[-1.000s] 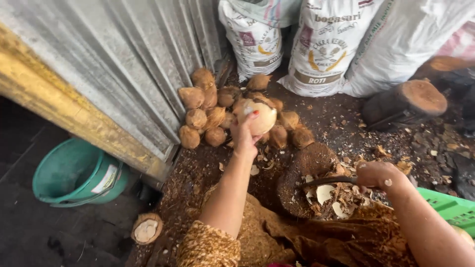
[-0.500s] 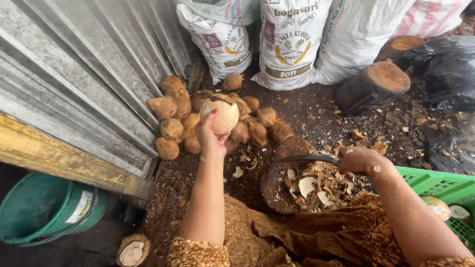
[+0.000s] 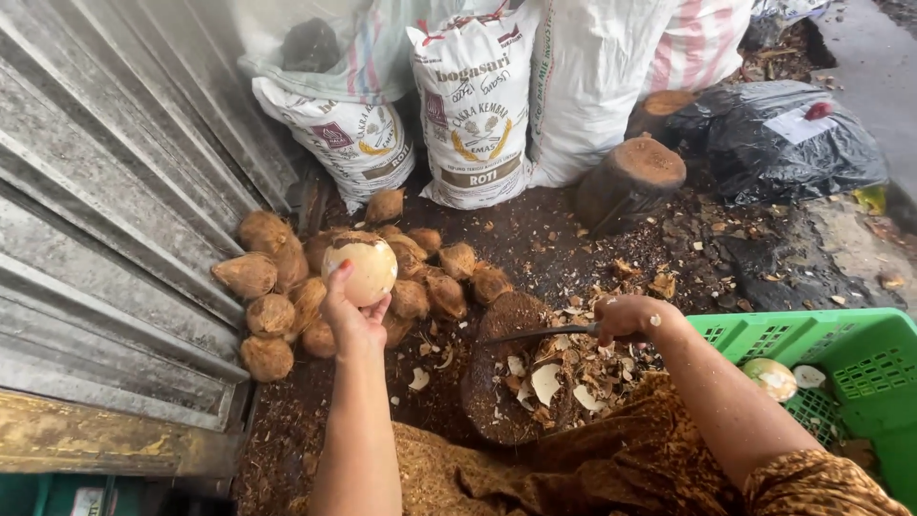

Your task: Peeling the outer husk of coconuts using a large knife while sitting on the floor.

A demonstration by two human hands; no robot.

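My left hand (image 3: 351, 317) is raised and grips a partly peeled pale coconut (image 3: 361, 266) above a heap of brown husked coconuts (image 3: 287, 296). My right hand (image 3: 628, 316) is closed on the handle of a long dark knife (image 3: 535, 334), whose blade points left over a round wooden chopping block (image 3: 497, 377). White and brown shell scraps (image 3: 564, 377) cover the block's right half. Both forearms wear brown patterned sleeves.
A corrugated metal wall (image 3: 115, 191) runs along the left. Filled white sacks (image 3: 473, 105) stand at the back beside a tree-stump block (image 3: 630, 182) and a black plastic bag (image 3: 793, 134). A green plastic crate (image 3: 841, 373) at the right holds peeled coconuts.
The view has swung left and down. My left hand still holds the coconut up over the heap; my right hand keeps the knife over the block.
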